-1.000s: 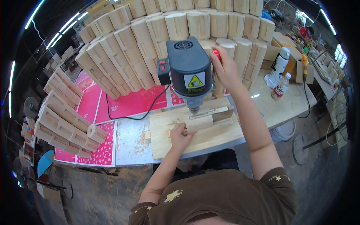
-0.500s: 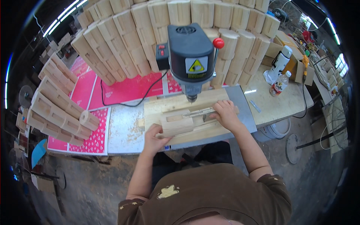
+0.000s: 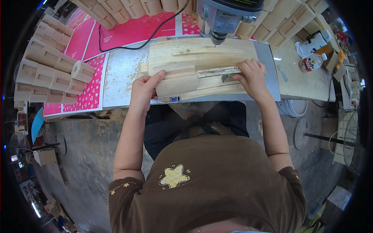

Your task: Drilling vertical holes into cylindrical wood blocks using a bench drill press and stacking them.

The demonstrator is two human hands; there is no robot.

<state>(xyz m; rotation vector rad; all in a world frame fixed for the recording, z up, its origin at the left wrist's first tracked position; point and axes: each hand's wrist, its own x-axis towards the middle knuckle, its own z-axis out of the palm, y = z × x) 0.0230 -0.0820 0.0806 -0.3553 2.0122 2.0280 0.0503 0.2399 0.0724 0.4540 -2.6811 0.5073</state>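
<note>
A pale, rounded wooden block lies on the wooden jig board below a bench drill press. My left hand grips the block's left end, thumb on top and fingers mostly hidden behind. Right of the block runs a slim, light-coloured strip, with a small dark metal piece beside it. My right hand is closed around the strip's right end, near the metal piece. The drill chuck with its thin bit hangs beyond the block, apart from it.
Slotted wooden blocks stand stacked at left, with more along the back. A black cable crosses the pink sheet. Sawdust lies on the metal tabletop. A drink bottle and a white flask are at right.
The view has tipped downward, so the drill press sits higher in it. The recess seen on top of the block no longer shows. Both hands keep their hold.
</note>
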